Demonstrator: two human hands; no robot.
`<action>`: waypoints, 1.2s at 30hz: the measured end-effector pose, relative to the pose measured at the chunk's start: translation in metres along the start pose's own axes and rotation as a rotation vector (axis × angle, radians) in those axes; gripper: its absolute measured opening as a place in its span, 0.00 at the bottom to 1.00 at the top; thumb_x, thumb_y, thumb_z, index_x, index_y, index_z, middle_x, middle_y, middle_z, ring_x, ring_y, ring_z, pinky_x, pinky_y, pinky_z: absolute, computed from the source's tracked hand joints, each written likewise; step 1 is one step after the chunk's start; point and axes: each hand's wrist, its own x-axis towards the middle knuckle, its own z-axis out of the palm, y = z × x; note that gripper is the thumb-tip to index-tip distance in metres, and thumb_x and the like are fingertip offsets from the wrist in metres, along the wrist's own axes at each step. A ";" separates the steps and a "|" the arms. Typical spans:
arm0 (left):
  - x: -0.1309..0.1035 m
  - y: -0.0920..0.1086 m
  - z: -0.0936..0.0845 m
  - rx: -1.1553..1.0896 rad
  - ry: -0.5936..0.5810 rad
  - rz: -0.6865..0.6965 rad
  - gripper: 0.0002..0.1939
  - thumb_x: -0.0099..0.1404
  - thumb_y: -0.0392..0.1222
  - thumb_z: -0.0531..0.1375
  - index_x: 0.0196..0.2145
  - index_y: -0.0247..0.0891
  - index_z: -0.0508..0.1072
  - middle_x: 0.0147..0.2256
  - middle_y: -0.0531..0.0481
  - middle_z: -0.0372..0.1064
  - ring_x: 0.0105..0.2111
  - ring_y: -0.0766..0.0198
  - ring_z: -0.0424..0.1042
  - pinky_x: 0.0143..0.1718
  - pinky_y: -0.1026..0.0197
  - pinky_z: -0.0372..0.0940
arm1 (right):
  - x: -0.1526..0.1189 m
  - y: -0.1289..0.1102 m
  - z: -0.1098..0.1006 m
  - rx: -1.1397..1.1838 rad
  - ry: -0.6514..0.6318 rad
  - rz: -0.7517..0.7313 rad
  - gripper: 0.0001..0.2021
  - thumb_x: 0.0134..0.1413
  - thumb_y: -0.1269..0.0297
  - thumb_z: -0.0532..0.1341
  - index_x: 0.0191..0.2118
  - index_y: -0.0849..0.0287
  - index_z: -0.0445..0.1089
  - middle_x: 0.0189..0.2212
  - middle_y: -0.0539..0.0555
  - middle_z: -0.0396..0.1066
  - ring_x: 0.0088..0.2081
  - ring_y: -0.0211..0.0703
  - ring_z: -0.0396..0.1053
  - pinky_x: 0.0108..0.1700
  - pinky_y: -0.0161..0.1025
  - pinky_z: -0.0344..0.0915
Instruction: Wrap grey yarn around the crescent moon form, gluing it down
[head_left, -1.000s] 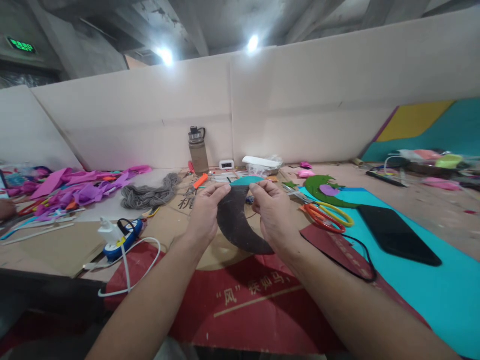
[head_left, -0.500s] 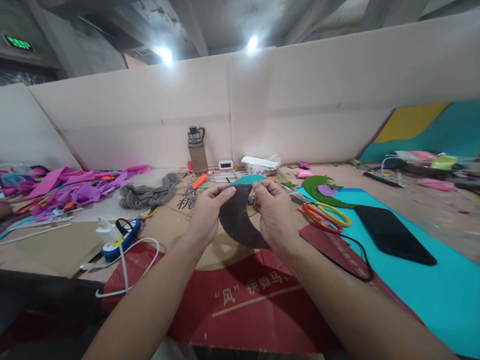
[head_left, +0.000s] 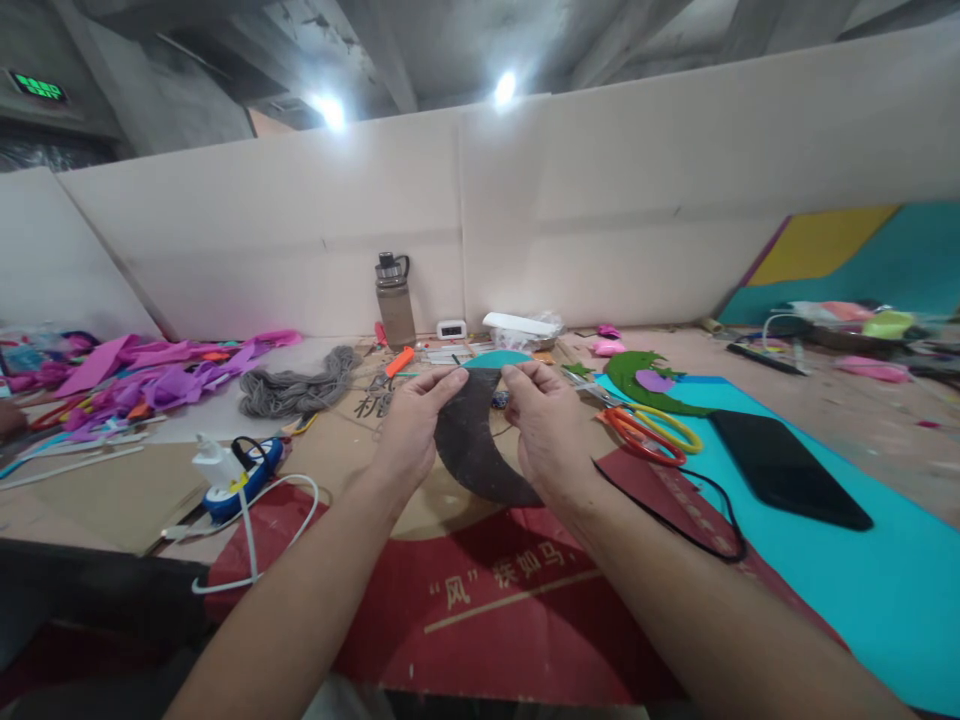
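Note:
A dark, curved, crescent-shaped flat piece (head_left: 471, 445), perhaps felt or foam sheet, hangs between my two hands above the table. My left hand (head_left: 416, 425) pinches its upper left corner between thumb and finger. At the upper right corner, my right hand (head_left: 547, 420) pinches it the same way, and its lower tip passes behind that hand. Just beyond the fingertips lies a teal rounded piece (head_left: 499, 357). Beneath the dark piece is a red and brown printed sheet (head_left: 495, 620) with pale lettering.
Scissors with orange and yellow handles (head_left: 645, 435), a phone (head_left: 787, 468) and a green cutout (head_left: 634, 383) lie right, on or beside a bright blue sheet (head_left: 885, 590). Left are grey yarn (head_left: 300, 383), pink and purple scraps (head_left: 165, 385) and a blue power strip (head_left: 240, 485). A bottle (head_left: 395, 305) stands behind.
The dark piece has shifted slightly and swung a little left and down at its lower part. Both hands keep their pinch, with the fingertips moved slightly.

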 end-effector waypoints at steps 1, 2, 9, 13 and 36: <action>0.000 0.000 0.000 0.006 0.006 -0.004 0.13 0.48 0.43 0.73 0.32 0.35 0.81 0.29 0.49 0.78 0.29 0.65 0.74 0.36 0.63 0.69 | 0.000 0.000 0.000 -0.001 -0.002 0.001 0.12 0.44 0.59 0.67 0.26 0.58 0.65 0.16 0.40 0.54 0.19 0.29 0.47 0.21 0.31 0.46; 0.000 0.000 0.000 0.011 0.009 -0.006 0.13 0.48 0.43 0.73 0.32 0.35 0.81 0.29 0.49 0.78 0.29 0.66 0.74 0.36 0.64 0.68 | 0.000 0.001 0.000 -0.002 -0.002 0.003 0.12 0.44 0.59 0.67 0.26 0.58 0.65 0.17 0.40 0.54 0.19 0.29 0.48 0.22 0.31 0.47; 0.003 -0.001 -0.003 -0.003 0.001 -0.004 0.13 0.48 0.43 0.73 0.30 0.35 0.80 0.28 0.50 0.77 0.29 0.68 0.73 0.36 0.66 0.67 | -0.001 0.001 0.000 -0.003 0.013 0.017 0.12 0.43 0.58 0.67 0.27 0.58 0.65 0.17 0.40 0.55 0.19 0.29 0.48 0.22 0.31 0.47; 0.004 0.001 -0.006 0.003 0.021 0.027 0.11 0.48 0.42 0.73 0.29 0.36 0.80 0.29 0.52 0.77 0.29 0.69 0.72 0.35 0.66 0.66 | -0.003 -0.001 0.001 -0.022 -0.026 0.029 0.11 0.44 0.58 0.68 0.27 0.58 0.67 0.18 0.41 0.57 0.20 0.30 0.49 0.23 0.32 0.49; 0.009 0.032 -0.027 0.429 0.162 0.246 0.13 0.50 0.48 0.72 0.31 0.38 0.83 0.31 0.48 0.79 0.29 0.63 0.73 0.33 0.63 0.66 | -0.004 -0.017 -0.012 -0.738 -0.246 -0.476 0.02 0.56 0.69 0.61 0.36 0.57 0.69 0.31 0.51 0.68 0.31 0.38 0.64 0.34 0.38 0.60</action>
